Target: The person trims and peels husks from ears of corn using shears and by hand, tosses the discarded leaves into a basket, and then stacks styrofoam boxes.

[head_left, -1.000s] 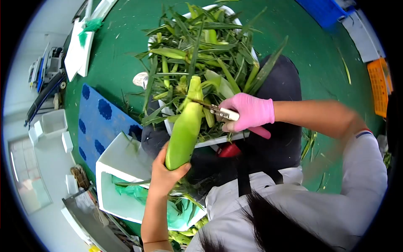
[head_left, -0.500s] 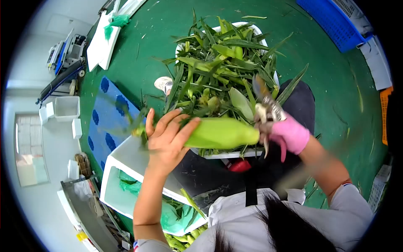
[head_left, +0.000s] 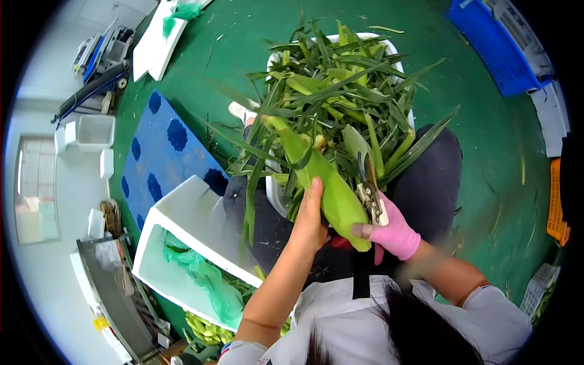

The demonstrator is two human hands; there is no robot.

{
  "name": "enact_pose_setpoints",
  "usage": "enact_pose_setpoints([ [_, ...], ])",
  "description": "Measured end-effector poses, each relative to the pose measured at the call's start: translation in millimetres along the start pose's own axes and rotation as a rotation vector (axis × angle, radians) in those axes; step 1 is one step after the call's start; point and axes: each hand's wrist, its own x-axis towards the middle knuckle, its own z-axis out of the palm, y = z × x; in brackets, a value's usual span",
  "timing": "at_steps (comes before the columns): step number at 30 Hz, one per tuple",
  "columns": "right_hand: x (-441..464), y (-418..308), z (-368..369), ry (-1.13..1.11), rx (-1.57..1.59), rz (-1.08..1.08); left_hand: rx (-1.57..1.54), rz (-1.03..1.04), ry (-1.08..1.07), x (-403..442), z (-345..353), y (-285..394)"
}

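A green-husked corn ear (head_left: 328,188) slants across the view, its thin end up and to the left, with long leaves hanging from that end. My left hand (head_left: 312,213) is wrapped round its middle from the left and below. A pink glove covers part of my right hand (head_left: 392,232), whose bare thumb presses on the thick lower end of the ear. The same hand holds pruning shears (head_left: 370,199), blades pointing up beside the husk and apart from each other. Just beyond is a white tub (head_left: 398,61) heaped with cut husks and leaves (head_left: 340,91).
A white foam box (head_left: 182,210) with a green plastic bag (head_left: 204,280) in it lies at my left. Behind it is a blue board (head_left: 164,152) with dark spots. Blue (head_left: 496,45) and orange (head_left: 556,204) crates stand at right. Leaf scraps lie on the green floor.
The ear has swung from nearly level to slanting, its thick end now closer to my body. My left hand has moved right and under it; the right hand and shears have come down slightly.
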Motion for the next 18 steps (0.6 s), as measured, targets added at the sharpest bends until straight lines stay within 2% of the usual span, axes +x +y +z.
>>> enact_pose_setpoints([
  [1,0.0,-1.2,2.8,0.01,0.001,0.0,0.006,-0.007,-0.161,3.6,-2.8,8.7],
  [4,-2.4,-24.9,-7.0,0.074,-0.112,0.0,0.027,0.032,-0.046,-1.8,1.1,23.3],
  [5,-1.0,-36.7,-15.2,0.106,-0.24,-0.076,0.12,0.111,-0.059,-4.6,-1.6,29.8],
  [6,1.3,-52.5,-28.8,0.107,-0.471,-0.124,0.318,0.227,-0.016,-3.8,-6.0,33.1],
  [8,10.7,-73.6,-40.4,0.045,-0.949,-0.33,0.756,0.41,-0.078,-4.1,-14.4,45.9],
  [9,15.8,-77.0,-39.9,0.023,-1.102,-0.391,0.897,0.403,-0.008,-7.6,-16.7,47.1],
  [10,20.9,-82.2,-34.1,-0.005,-1.143,-0.318,1.015,0.378,-0.015,-15.9,-7.9,56.3],
  [12,36.2,-80.0,-34.2,-0.107,-1.106,-0.399,1.214,0.397,-0.043,-23.3,-7.0,57.6],
  [15,49.3,-75.4,-29.2,-0.163,-1.012,-0.531,1.243,0.336,-0.14,-22.9,-22.3,65.0],
  [18,46.9,-65.0,-26.7,-0.234,-0.727,0.013,1.137,0.157,-0.246,-19.0,-32.5,79.7],
])
